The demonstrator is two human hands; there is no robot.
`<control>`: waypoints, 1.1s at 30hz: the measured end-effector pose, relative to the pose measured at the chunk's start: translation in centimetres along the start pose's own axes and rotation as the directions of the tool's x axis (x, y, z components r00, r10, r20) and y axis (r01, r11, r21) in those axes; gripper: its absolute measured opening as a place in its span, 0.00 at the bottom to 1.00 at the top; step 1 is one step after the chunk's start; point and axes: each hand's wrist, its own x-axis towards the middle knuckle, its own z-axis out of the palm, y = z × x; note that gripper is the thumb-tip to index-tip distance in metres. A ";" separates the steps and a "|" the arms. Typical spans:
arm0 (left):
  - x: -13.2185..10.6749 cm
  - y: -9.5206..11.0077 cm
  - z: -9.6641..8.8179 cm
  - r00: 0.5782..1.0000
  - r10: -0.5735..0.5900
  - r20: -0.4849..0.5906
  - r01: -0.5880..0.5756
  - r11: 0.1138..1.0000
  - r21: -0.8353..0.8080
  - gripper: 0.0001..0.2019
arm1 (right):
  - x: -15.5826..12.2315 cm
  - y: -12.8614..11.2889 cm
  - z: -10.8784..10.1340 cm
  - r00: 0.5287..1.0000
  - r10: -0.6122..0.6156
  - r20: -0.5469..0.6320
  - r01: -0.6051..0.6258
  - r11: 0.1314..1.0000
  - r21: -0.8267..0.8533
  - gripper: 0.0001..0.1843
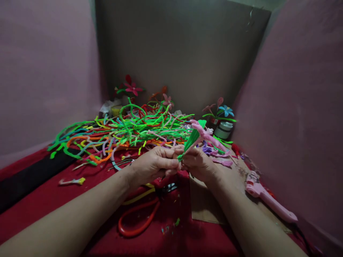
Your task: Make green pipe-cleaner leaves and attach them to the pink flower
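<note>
My left hand (158, 161) and my right hand (199, 162) meet in the middle, both closed around the base of a pipe cleaner flower (205, 134). It has a green leaf (194, 137) standing up and pink fuzzy petals spreading to the upper right. Green strands are bunched at the fingertips of both hands. Some of the fingers hide the lower end of the flower. Below my hands lie scissors with a red loop handle (138, 232), their blades partly hidden under shadow.
A heap of coloured pipe cleaners (139, 126) spreads across the back of the red cloth (107, 221). A pink glue gun (268, 200) lies at right, beside cardboard (205, 207). Finished flowers (226, 110) and a white-lidded jar (223, 130) stand behind. A black strip (34, 176) lies left.
</note>
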 end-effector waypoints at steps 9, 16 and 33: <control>0.2 0.2 -0.2 0.991 0.063 -0.121 -0.033 0.970 0.240 0.12 | 0.3 0.8 0.5 0.963 -0.115 -0.243 0.125 0.992 0.025 0.07; 0.4 -1.7 -0.3 0.818 0.545 -0.183 -0.145 0.504 0.852 0.08 | 0.5 1.8 1.0 0.908 -0.286 -0.305 0.270 0.958 -0.095 0.07; 0.1 -0.3 -1.3 0.990 -0.098 0.099 0.091 0.993 0.078 0.12 | -0.1 1.1 1.0 0.993 -0.063 -0.097 0.072 0.994 0.085 0.14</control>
